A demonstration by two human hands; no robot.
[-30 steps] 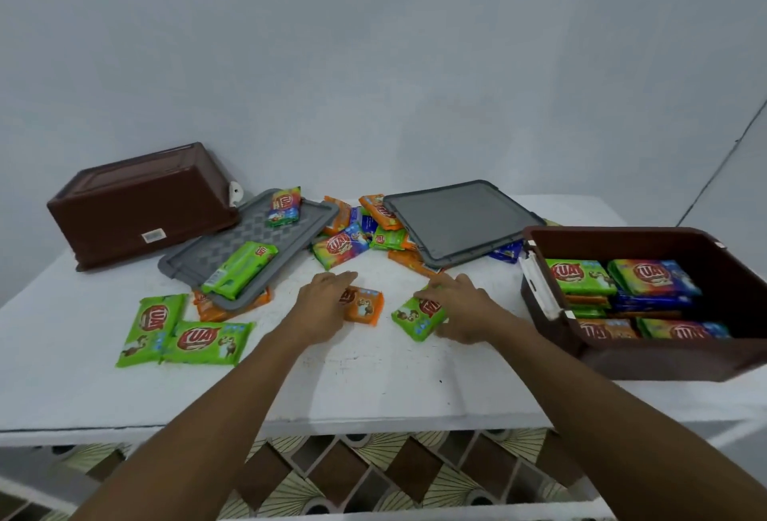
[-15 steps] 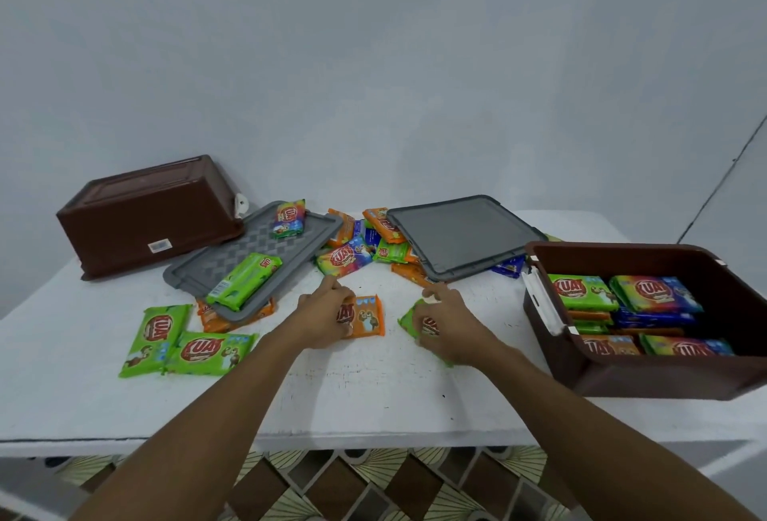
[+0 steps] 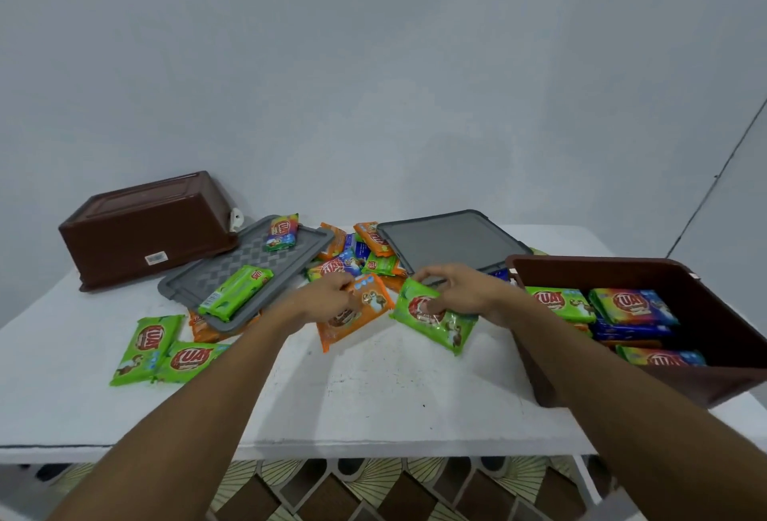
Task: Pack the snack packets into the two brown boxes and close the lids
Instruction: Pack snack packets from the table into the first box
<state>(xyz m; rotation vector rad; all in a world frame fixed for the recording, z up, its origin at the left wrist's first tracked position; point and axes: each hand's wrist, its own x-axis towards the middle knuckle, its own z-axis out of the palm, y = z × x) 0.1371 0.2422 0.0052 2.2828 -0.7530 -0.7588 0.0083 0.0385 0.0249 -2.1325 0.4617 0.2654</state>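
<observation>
- The left hand (image 3: 324, 299) pinches an orange packet (image 3: 346, 327) by its far end, and the right hand (image 3: 465, 290) curls round a green packet (image 3: 436, 319). Both packets are tipped up off the bench (image 3: 373, 392), probably bound for the box.
- Just right, the open box (image 3: 602, 264) sits within easy reach, partly filled with flat-laid packets.
- To the left, two green packets (image 3: 164, 350) lie unpacked.
- Beyond, the left lid (image 3: 257, 263) and right lid (image 3: 452, 240) rest among loose packets (image 3: 352, 263), off their boxes for filling.
- Farthest, the second box (image 3: 141, 230) lies upside down, so it needs turning over.
</observation>
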